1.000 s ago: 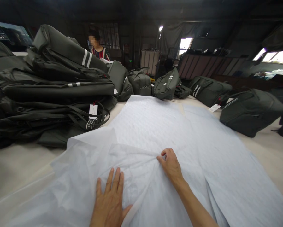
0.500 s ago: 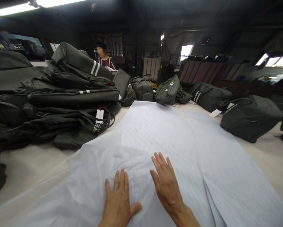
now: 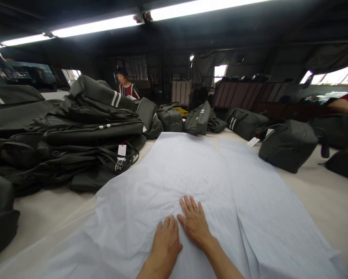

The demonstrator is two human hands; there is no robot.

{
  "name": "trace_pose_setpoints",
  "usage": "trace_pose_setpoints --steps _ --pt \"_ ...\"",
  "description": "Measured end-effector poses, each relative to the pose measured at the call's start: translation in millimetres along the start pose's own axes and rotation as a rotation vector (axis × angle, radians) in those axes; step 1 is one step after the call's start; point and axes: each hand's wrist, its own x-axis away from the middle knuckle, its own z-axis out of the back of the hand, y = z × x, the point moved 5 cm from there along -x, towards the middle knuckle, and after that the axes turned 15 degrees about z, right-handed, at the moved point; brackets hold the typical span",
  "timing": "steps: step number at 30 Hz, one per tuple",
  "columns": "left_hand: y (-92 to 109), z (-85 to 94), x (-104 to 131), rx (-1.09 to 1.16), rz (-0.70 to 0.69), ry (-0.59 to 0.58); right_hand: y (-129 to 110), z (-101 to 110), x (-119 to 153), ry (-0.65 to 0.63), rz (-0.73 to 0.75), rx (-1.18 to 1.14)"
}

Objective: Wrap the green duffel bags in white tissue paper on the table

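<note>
Thin white sheets (image 3: pixel 191 166) lie over the table, wrinkled at the left and around my hands, with a slit-like gap between two of them at the right. My left hand (image 3: pixel 166 242) rests on the sheet near the bottom centre, its fingers slightly bent and close together, nothing visible in it. Just right of it and a little farther forward, my right hand (image 3: pixel 195 223) lies flat on the sheet with its fingers spread. The two hands are close but apart.
A heap of dark green bags (image 3: pixel 95 135) fills the left side. More bags stand along the far edge and right, including one boxy bag (image 3: pixel 288 145). A person (image 3: pixel 128 87) stands behind the heap. Another person's arm (image 3: pixel 344 105) shows at the right edge.
My left hand has moved right, closer to my right hand, and its fingers have drawn together. The view has tilted up, and a person's arm has appeared at the right.
</note>
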Motion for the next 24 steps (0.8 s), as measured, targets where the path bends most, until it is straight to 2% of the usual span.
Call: trace_pose_setpoints --steps 3,7,9,11,13,15,16,17,19,21,22,24 --pt "7.3 -3.0 0.2 -0.012 0.057 0.003 15.6 12.5 -3.7 -0.015 -0.039 0.025" --pt "7.8 -4.8 3.4 -0.074 0.052 0.074 46.0 42.9 5.5 0.074 -0.232 0.103" --pt "8.7 -1.9 5.0 -0.112 0.047 0.116 51.8 64.4 28.3 0.197 -0.276 0.157" --pt "11.2 3.0 7.9 -0.139 0.038 0.14 47.1 89.3 72.8 0.39 -0.2 0.222" --pt "15.0 9.4 13.3 -0.157 0.016 0.15 38.3 111.6 144.4 0.555 -0.066 0.242" --pt "19.2 16.4 19.8 -0.174 -0.011 0.155 35.9 129.7 240.0 0.632 -0.059 0.181" --pt "21.4 19.6 22.4 -0.181 -0.025 0.155 38.5 138.2 294.9 0.66 -0.155 0.133" --pt "23.5 22.5 23.8 -0.185 -0.038 0.153 42.9 145.8 353.2 0.688 -0.32 0.082" --pt "28.3 26.5 23.7 -0.191 -0.07 0.14 49.8 156.2 473.1 0.734 -0.772 -0.003" --pt "32.4 28.7 21.5 -0.199 -0.09 0.119 48.2 157.7 575.2 0.711 -1.178 -0.075" --pt "33.9 29.8 20.8 -0.206 -0.096 0.11 45.9 155.8 612.0 0.684 -1.291 -0.119" --pt "35.9 32.2 20.8 -0.225 -0.104 0.099 42.5 149.7 658.3 0.671 -1.381 -0.182"
